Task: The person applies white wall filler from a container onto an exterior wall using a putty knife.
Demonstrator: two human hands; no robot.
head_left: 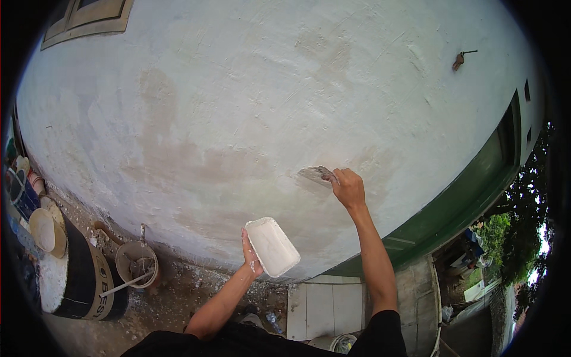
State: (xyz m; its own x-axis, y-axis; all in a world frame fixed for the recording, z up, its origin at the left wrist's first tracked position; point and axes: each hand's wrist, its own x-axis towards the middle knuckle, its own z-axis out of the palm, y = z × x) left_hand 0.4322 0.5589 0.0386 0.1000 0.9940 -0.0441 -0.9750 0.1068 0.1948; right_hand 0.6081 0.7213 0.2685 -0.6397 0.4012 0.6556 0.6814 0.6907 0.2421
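My right hand (348, 189) grips a putty knife (317, 175), its smeared blade against the white plastered wall (250, 95). In my left hand (250, 254) rests a white rectangular tub (273, 247), held by its side at a tilt; its inside is coated with white paste. Tub and knife are apart, with the tub lower and to the left. Damp-looking brownish patches (214, 169) spread over the wall around and left of the blade.
At the left stands a black drum (77, 273) with a round container (47, 232) on top. Beside it, a bucket (137, 262) holds a stick (126, 284). Pale tiles (324, 309) lie below me. A green door (476, 184) is at right; a hook-like fitting (459, 60) juts from the wall.
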